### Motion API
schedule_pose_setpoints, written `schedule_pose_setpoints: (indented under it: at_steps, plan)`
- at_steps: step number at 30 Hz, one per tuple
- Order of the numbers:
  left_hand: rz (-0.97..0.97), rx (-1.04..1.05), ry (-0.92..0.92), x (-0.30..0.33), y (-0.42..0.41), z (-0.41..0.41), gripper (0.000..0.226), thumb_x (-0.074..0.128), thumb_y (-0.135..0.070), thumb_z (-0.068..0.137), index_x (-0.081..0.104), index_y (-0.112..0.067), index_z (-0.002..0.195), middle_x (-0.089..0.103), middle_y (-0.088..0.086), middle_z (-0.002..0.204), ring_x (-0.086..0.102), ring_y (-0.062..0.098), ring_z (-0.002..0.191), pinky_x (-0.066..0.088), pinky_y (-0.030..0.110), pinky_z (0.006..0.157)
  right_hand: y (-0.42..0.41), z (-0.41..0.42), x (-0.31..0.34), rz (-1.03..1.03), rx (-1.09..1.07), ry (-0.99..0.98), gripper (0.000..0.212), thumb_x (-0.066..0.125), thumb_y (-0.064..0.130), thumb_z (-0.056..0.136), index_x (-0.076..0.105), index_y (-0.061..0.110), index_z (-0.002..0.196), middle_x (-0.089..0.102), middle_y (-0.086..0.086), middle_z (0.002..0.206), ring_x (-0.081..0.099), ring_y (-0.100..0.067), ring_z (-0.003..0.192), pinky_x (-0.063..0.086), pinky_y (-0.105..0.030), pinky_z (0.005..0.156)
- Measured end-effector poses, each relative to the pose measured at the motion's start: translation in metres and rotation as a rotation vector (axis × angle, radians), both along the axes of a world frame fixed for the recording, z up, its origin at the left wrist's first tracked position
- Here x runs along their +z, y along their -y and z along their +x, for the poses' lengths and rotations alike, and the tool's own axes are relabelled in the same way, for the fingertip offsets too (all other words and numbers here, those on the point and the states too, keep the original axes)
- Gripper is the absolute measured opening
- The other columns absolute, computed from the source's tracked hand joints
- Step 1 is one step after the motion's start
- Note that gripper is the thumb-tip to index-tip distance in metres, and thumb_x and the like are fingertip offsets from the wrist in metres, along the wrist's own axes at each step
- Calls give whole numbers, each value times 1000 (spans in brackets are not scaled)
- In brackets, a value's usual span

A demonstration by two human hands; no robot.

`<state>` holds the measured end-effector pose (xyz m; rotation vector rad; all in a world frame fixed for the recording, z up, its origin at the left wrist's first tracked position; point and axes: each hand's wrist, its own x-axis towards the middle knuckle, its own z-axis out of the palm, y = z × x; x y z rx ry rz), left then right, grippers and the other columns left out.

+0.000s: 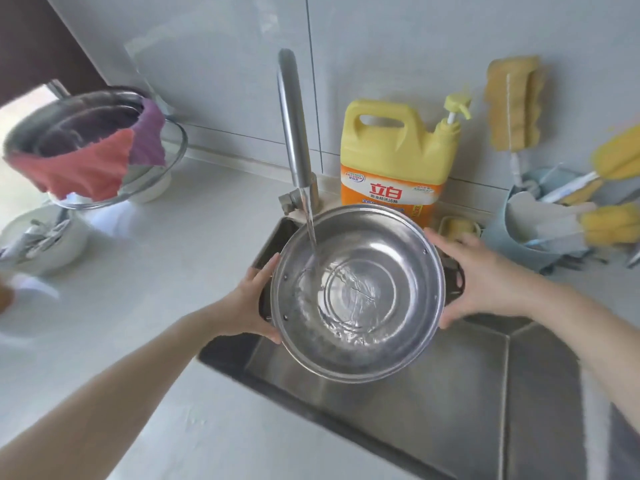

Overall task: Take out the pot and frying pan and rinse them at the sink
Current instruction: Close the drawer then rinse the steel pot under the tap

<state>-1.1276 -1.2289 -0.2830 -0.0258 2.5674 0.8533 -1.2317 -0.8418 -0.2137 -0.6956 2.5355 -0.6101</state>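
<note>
A round stainless steel pot (pixel 391 355) with black side handles hangs over the steel sink (pixel 433 410). My left hand (pixel 252 303) grips its left handle and my right hand (pixel 481 282) grips its right handle. A thin stream of water falls from the tall steel faucet (pixel 294 133) into the pot, and a shallow pool swirls on its bottom. No frying pan is in view.
A yellow dish soap jug (pixel 394 157) stands behind the sink. Yellow sponges and brushes sit in a blue holder (pixel 533 230) at right. At left, a steel bowl draped with a pink and purple cloth (pixel 86 168) and a white utensil bowl (pixel 45 240) stand on the white counter (pixel 156 271).
</note>
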Motion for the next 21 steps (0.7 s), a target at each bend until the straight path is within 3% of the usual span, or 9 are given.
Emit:
schedule_pose_setpoints:
  at_steps: [3, 7, 9, 11, 14, 17, 19, 21]
  plan:
    - [16, -36, 71, 9, -1, -6, 145, 88, -63, 45, -14, -51, 147, 19, 0, 152, 24, 18, 139, 20, 29, 110, -3, -9, 17, 73, 23, 20, 142, 97, 42, 41, 4, 52, 148, 41, 12, 104, 59, -9, 76, 47, -26, 76]
    - [-85, -115, 156, 40, 13, -21, 140, 92, -47, 54, -7, -44, 152, 27, -2, 148, 27, 15, 137, 20, 34, 115, -7, 1, -1, -32, 9, 133, 140, 91, 58, 34, 15, 47, 152, 55, 22, 116, 60, 2, 84, 46, -16, 79]
    - [-134, -170, 208, 62, 22, -29, 138, 93, -49, 52, -3, -47, 151, 35, -6, 133, 35, 13, 125, 27, 35, 112, -9, 16, -26, -133, -9, 202, 137, 90, 59, 32, 20, 52, 149, 53, 21, 133, 56, 4, 111, 45, -21, 99]
    - [-211, -217, 218, 84, 25, -36, 137, 90, -55, 46, 0, -53, 149, 35, -8, 124, 41, 15, 114, 35, 38, 107, -4, 37, -49, -215, -92, 256, 138, 93, 53, 32, 16, 57, 146, 42, 12, 146, 43, -7, 133, 34, -28, 111]
    - [-325, -256, 137, 112, 24, -42, 135, 93, -49, 47, -4, -62, 141, 32, -4, 119, 44, 18, 98, 42, 39, 94, 12, 67, -79, -373, -217, 237, 134, 97, 26, 43, 14, 63, 140, 44, 7, 131, 50, -20, 121, 39, -25, 97]
    - [-448, -261, -16, 123, 21, -38, 141, 94, -49, 46, -12, -61, 138, 31, -3, 119, 51, 23, 94, 46, 40, 85, 29, 78, -100, -443, -276, 99, 145, 100, 20, 41, 10, 48, 153, 41, 8, 121, 45, -17, 111, 39, -28, 92]
    - [-510, -248, -135, 116, 23, -31, 146, 93, -52, 44, -15, -54, 142, 31, -2, 121, 51, 22, 91, 48, 39, 83, 30, 71, -105, -473, -270, -37, 149, 100, 18, 37, 13, 33, 156, 39, 4, 114, 44, -18, 101, 41, -17, 83]
    - [-506, -208, -236, 101, 23, -25, 148, 92, -54, 45, -17, -50, 145, 32, 0, 122, 54, 19, 82, 50, 39, 79, 26, 62, -95, -476, -272, -108, 146, 101, 16, 37, 15, 29, 155, 35, -2, 117, 46, -5, 98, 41, -4, 79]
